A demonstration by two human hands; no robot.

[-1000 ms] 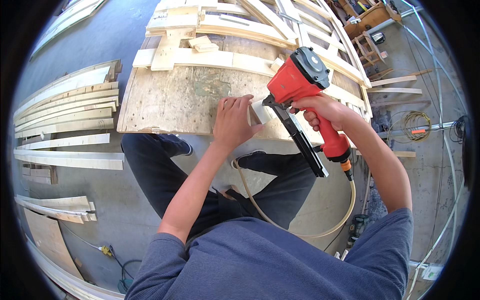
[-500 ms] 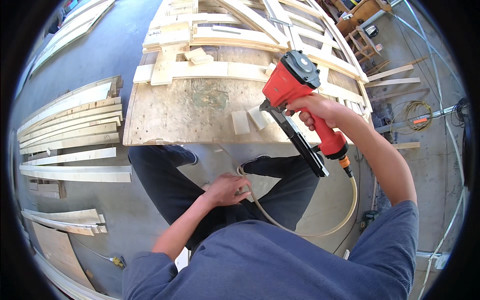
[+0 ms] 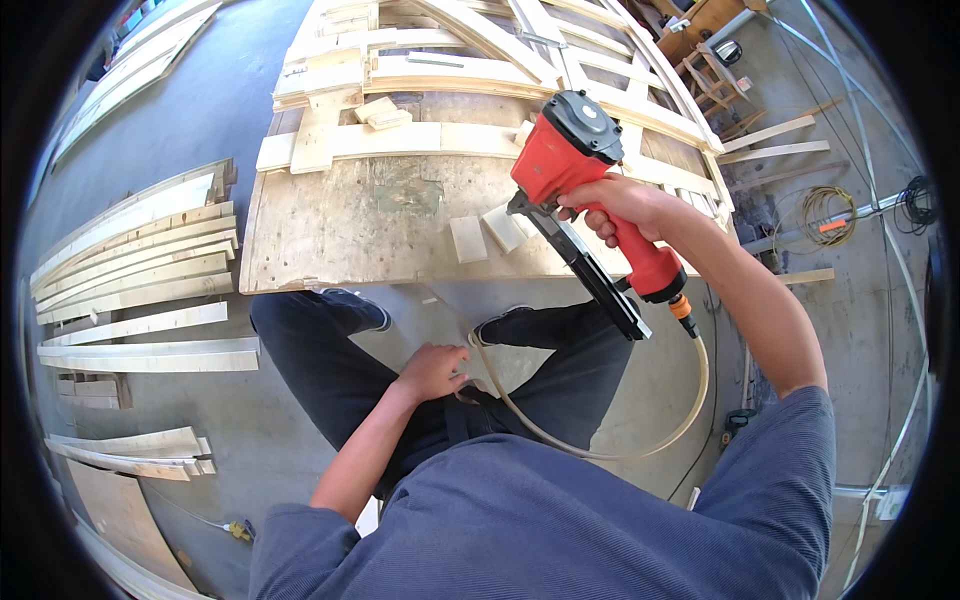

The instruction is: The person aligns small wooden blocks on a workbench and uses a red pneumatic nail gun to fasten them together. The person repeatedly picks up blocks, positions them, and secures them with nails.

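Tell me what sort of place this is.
Probably a woodworking shop: the right hand holds a red nail gun with an air hose, long boards lie in rows at left, and wooden slats cover part of the table.

At one o'clock, your nail gun [image 3: 553,165] had a smooth, slightly glossy red shell and a duller dark cap [image 3: 580,122]. The wooden table [image 3: 335,230] at twelve looked scuffed and rough; the planks [image 3: 150,355] at nine, smoother. Your shirt [image 3: 530,520] was matt, ribbed cloth.

I can't make out whether the left hand [image 3: 432,372] holds anything; the nail gun [image 3: 556,160] partly hides a block [image 3: 504,230] near the front edge of the table [image 3: 320,235].
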